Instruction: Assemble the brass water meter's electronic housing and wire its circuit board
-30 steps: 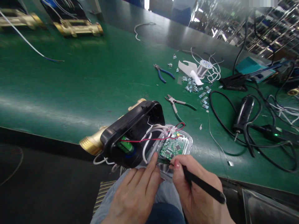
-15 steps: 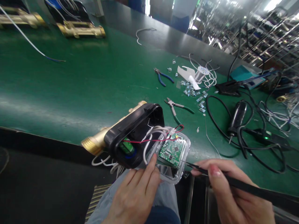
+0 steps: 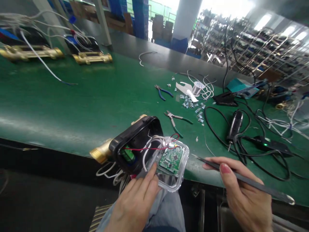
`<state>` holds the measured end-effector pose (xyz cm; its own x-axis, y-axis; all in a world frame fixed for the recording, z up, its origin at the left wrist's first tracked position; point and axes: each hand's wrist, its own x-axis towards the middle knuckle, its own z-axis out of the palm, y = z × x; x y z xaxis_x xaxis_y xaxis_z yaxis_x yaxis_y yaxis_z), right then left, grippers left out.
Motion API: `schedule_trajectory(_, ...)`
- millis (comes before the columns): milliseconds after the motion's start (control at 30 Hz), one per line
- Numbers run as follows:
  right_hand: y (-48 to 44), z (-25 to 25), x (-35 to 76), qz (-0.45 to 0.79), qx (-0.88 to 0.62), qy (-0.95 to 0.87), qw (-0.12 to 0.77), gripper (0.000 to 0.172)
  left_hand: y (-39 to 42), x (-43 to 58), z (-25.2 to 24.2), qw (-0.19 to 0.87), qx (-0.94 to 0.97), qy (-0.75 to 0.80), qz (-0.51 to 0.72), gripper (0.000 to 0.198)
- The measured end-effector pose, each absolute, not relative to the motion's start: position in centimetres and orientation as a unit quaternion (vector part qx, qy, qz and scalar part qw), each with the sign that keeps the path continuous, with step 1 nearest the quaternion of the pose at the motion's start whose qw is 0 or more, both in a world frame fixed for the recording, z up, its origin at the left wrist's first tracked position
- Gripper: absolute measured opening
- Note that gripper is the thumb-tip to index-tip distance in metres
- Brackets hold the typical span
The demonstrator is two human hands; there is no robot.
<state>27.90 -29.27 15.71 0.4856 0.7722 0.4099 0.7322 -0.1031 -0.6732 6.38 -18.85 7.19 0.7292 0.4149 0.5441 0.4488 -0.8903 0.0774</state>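
My left hand [image 3: 136,198] grips the near left edge of a clear plastic cover [image 3: 185,164], index finger extended along it; the thumb is hidden. Inside the cover lies a green circuit board [image 3: 172,159]. Red and grey wires run from it to an open black housing [image 3: 136,132], where a green battery [image 3: 128,156] shows. The housing sits on a brass pipe body [image 3: 101,152] at the bench edge. Between the thumb and fingers of my right hand [image 3: 241,193] are dark tweezers [image 3: 258,187], their tips just right of the cover and apart from it.
Green-handled cutters [image 3: 177,119] and blue-handled cutters [image 3: 163,92] lie beyond the cover. Past them are small clear pieces [image 3: 189,102] and a solder wire spool [image 3: 198,88]. A black electric screwdriver [image 3: 234,127] and cables lie right. More brass meter bodies [image 3: 93,58] stand back left.
My right hand has drawn the tweezers' tips away from the board's near right corner, out past the cover's edge. My left hand keeps its hold. The view has tilted up.
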Motion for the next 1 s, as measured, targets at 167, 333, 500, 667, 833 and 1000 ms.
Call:
schedule_trajectory(167, -28.5, 14.2, 24.2, 0.088, -0.677, -0.529, 0.505, 0.019, -19.2, 6.3, 7.3, 0.016, -0.931, -0.242, -0.274, 0.016)
schedule_trajectory(333, -27.1, 13.0, 23.0, 0.123, -0.665, -0.517, 0.526, 0.019, -19.1, 6.3, 7.5, 0.004, -0.932, -0.229, -0.282, 0.018)
schedule_trajectory(500, -26.2, 12.4, 22.5, 0.155, -0.655, -0.517, 0.529, 0.019, -19.1, 6.4, 7.5, 0.013, -0.927, -0.230, -0.296, 0.017)
schedule_trajectory(667, -26.4, 12.4, 22.4, 0.151, -0.653, -0.522, 0.528, 0.020, -19.0, 6.4, 7.6, 0.033, -0.926, -0.233, -0.294, 0.022)
schedule_trajectory(833, -27.8, 13.7, 22.9, 0.041, -0.677, -0.412, 0.609, 0.017, -18.0, 6.1, 9.1, 0.021, -0.929, -0.165, -0.332, 0.018)
schedule_trajectory(1000, -29.5, 14.5, 25.2, -0.091, -0.623, -0.216, 0.746, 0.012, -16.6, 5.7, 13.3, -0.116, -0.869, -0.310, -0.368, 0.018)
